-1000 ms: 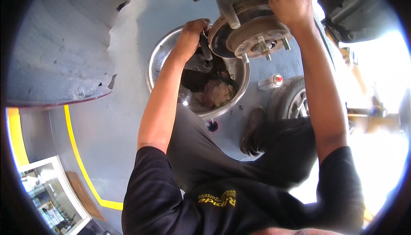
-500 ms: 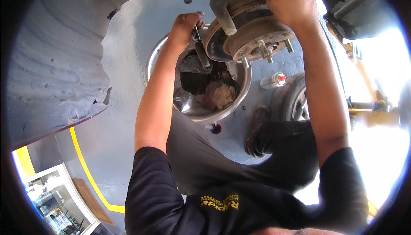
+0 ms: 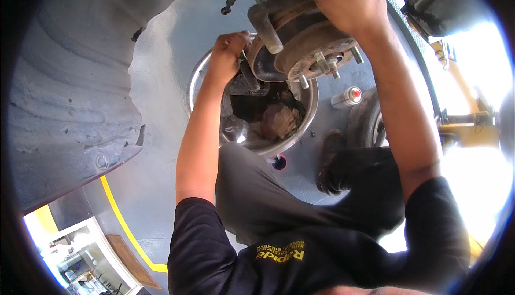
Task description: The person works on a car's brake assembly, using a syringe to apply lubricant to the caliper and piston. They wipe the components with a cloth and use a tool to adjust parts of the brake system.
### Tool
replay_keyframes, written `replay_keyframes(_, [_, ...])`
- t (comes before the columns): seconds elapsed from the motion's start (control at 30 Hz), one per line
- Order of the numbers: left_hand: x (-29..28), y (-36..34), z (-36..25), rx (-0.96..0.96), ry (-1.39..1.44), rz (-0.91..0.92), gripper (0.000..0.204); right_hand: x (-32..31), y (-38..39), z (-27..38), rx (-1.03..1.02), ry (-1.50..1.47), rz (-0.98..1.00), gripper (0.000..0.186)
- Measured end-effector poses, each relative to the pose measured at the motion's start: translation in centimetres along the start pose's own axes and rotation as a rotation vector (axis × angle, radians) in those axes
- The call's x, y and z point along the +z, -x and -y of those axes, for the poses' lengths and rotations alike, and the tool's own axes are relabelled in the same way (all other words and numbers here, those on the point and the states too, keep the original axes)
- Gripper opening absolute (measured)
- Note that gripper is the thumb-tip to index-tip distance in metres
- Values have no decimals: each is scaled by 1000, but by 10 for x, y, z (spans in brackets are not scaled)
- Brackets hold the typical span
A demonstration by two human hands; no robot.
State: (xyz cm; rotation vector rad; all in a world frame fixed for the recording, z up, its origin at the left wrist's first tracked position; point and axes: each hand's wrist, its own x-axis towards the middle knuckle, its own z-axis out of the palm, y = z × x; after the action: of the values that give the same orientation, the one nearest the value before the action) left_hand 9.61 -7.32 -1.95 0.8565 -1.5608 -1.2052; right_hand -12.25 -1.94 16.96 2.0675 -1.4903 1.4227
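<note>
At the upper middle is a rusty brake disc and hub (image 3: 316, 67) with several wheel studs pointing toward me. My left hand (image 3: 232, 51) is left of it, closed round the thin metal end of a tool with a dark handle (image 3: 249, 76). That handle hangs down over a round metal basin (image 3: 314, 107); the tool's exact kind does not show. My right hand (image 3: 348, 2) reaches over the top of the disc, its fingers hidden behind the upper edge and the parts there. A loose hose end (image 3: 226, 9) hangs above my left hand.
In the basin lie a dark flat part and a crumpled rag (image 3: 281, 120). A spray can (image 3: 348, 96) and a wheel (image 3: 370, 118) are on the floor to the right. A fender liner (image 3: 75, 80) curves along the left. Under the basin's near rim is a small red-rimmed container (image 3: 279, 162).
My left hand has moved down slightly with the tool, closer to the disc's left edge. The disc appears shifted left and up in view. My right hand stays above it.
</note>
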Motion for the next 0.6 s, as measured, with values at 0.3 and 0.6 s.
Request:
replay_keyframes(0.3, [-5,10,-10,205,-391,59,23,-8,0,7,56,-9,60,21])
replay_keyframes(0.6, [-36,-1,55,321,-548,95,30,-9,2,6,100,-76,70,24])
